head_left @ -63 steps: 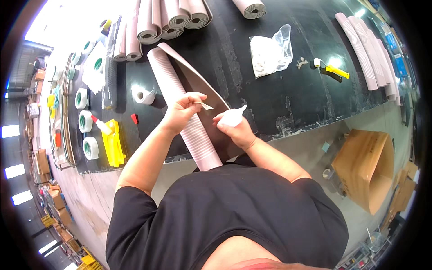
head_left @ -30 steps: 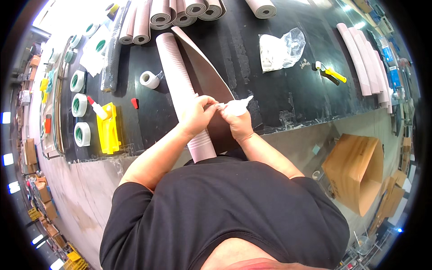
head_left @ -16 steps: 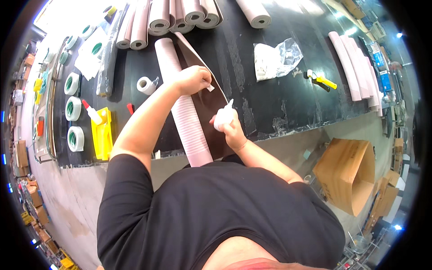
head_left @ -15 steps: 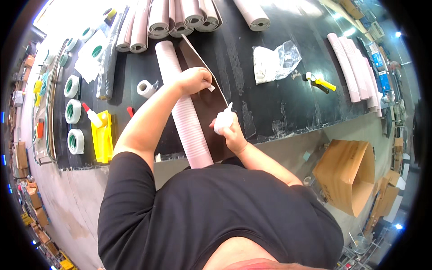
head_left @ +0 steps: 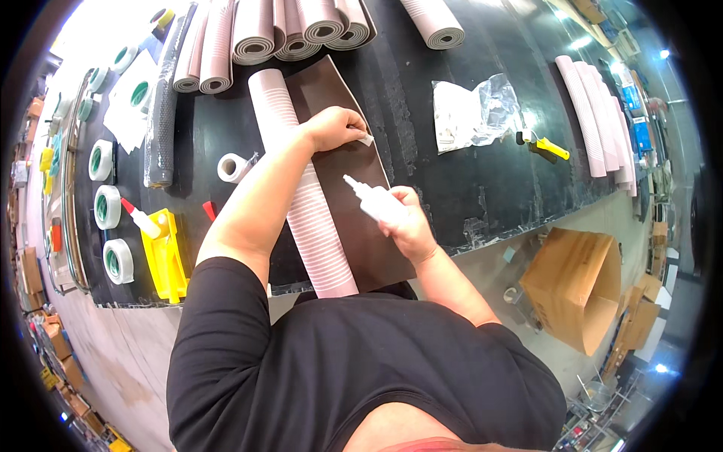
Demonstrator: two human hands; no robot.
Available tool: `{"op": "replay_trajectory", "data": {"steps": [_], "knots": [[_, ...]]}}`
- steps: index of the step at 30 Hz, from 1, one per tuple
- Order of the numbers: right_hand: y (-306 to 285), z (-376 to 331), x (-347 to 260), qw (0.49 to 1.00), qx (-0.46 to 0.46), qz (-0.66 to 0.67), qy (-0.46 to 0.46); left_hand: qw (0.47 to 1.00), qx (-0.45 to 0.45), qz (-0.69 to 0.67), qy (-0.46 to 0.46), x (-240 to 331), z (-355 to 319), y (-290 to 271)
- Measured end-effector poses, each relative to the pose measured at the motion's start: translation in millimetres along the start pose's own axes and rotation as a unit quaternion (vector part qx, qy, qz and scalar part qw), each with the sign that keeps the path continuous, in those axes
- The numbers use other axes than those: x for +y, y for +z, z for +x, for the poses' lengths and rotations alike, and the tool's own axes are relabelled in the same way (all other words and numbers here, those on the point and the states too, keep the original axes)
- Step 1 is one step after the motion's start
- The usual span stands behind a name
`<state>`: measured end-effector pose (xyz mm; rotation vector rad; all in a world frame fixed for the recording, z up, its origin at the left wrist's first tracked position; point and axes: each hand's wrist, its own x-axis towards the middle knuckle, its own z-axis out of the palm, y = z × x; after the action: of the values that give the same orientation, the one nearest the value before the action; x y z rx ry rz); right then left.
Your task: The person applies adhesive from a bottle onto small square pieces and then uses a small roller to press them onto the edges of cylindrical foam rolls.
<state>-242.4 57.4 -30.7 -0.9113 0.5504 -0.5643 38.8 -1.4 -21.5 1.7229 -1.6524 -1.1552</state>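
Observation:
A pink striped mat roll (head_left: 315,239) lies lengthwise before me, its dark brown inner side (head_left: 361,241) opened out to the right. Over the far part of that brown side, my left hand (head_left: 335,129) pinches a small white tab (head_left: 367,140) at the right edge. My right hand (head_left: 413,232) is closed around a white squeeze bottle (head_left: 379,203). The bottle is tilted, and its narrow nozzle points away and to the left above the brown surface. Whether the tab is fixed to the mat I cannot tell.
More rolled mats (head_left: 320,30) lie at the back. On the left are tape rolls (head_left: 108,207), a yellow tray (head_left: 166,260) with a red-capped bottle, and a small white roll (head_left: 232,167). A plastic bag (head_left: 474,113) and a yellow-handled tool (head_left: 548,145) lie right; a cardboard box (head_left: 561,282) stands beside the table.
The bottle in my right hand has tipped so its nozzle now points leftward over the mat. My left hand has shifted slightly right with the tab, and more of the brown side shows.

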Motion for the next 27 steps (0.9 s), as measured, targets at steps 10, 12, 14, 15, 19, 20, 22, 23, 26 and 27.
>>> {"op": "replay_trajectory", "data": {"steps": [10, 12, 14, 15, 19, 20, 22, 23, 26, 27], "knots": [[-3.7, 59.4, -19.4, 0.944, 0.026, 0.329, 0.002, 0.997, 0.038, 0.005, 0.069, -4.0, 1.5, 11.2], [-7.3, 60.5, -22.0, 0.942, 0.022, 0.334, 0.013, 0.996, -0.005, -0.055, 0.063, 8.0, 3.2, 10.4], [-7.9, 62.7, -24.4, 0.95, 0.001, 0.31, 0.025, 0.997, -0.025, -0.052, 0.053, 7.7, 8.7, 10.5], [-8.5, 63.7, -25.3, 0.957, -0.022, 0.288, 0.036, 0.997, -0.043, -0.046, 0.042, 6.2, 12.0, 9.4], [-16.4, 67.7, -13.7, 0.946, -0.063, 0.319, -0.01, 0.986, -0.079, -0.145, -0.028, 1.6, 21.2, 5.3], [-13.7, 67.1, -14.4, 0.947, -0.027, 0.319, -0.009, 0.986, -0.078, -0.146, -0.029, 0.8, 21.1, 6.0], [-9.2, 67.9, -19.5, 0.939, -0.002, 0.344, 0.011, 0.985, -0.079, -0.149, -0.034, -0.1, 21.3, 7.6], [-6.9, 67.7, -22.2, 0.929, 0.024, 0.367, 0.028, 0.985, -0.078, -0.151, -0.034, -0.7, 22.0, 8.7], [-15.0, 69.1, -15.4, 0.94, 0.049, 0.337, 0.035, 0.986, -0.073, -0.147, -0.028, -3.8, 25.2, 11.0], [-16.6, 69.4, -13.4, 0.944, 0.059, 0.322, 0.037, 0.987, -0.069, -0.146, -0.023, -5.7, 26.5, 12.1]]}}
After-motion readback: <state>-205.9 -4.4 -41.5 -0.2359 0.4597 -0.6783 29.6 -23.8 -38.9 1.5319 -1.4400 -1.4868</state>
